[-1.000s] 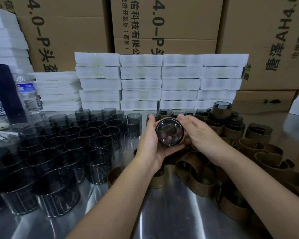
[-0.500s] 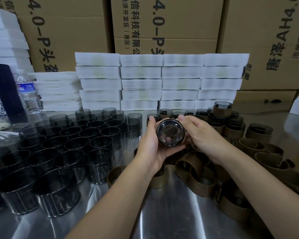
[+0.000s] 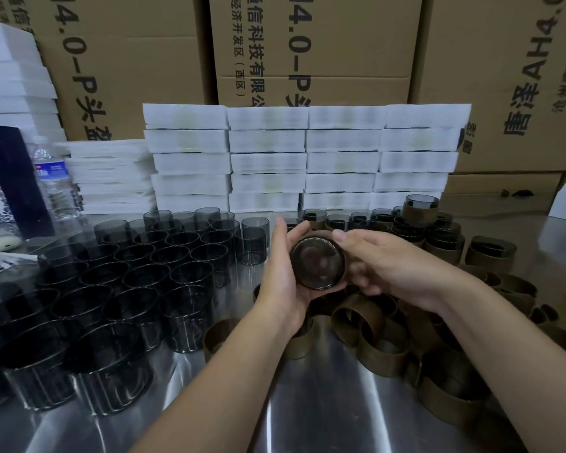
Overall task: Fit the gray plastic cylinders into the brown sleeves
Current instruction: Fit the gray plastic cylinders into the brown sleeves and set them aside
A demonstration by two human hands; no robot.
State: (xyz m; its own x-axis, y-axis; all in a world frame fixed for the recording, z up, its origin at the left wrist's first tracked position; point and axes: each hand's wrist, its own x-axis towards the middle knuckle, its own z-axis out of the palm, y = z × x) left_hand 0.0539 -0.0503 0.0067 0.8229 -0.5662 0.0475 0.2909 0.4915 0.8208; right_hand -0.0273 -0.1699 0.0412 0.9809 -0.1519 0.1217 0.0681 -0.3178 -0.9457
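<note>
- Gray cylinder (image 3: 317, 263) was held in the air over the table's middle, between both hands, one round end facing the camera.
- A brown sleeve (image 3: 321, 232) showed as a narrow band behind the cylinder's upper rim; how far the cylinder sat inside it could not be told.
- Left hand (image 3: 281, 282) cupped the cylinder from the left and from under, thumb up along its side, fingers curled behind it.
- Right hand (image 3: 392, 269) gripped it from the right, thumb tip on the upper rim, fingers curled under the lower right edge.
- Loose brown sleeves (image 3: 383, 348) lay in a heap directly below and to the right of the hands, some on edge, some flat.
- Bare gray cylinders (image 3: 138, 276) stood upright in close rows on the left of the steel table (image 3: 324, 413).
- Sleeved cylinders (image 3: 419, 210) stood grouped at the back right, some stacked.
- White foam trays (image 3: 307, 158) were piled behind, against cardboard boxes (image 3: 314, 44).
- A water bottle (image 3: 54, 178) stood upright at far left.
</note>
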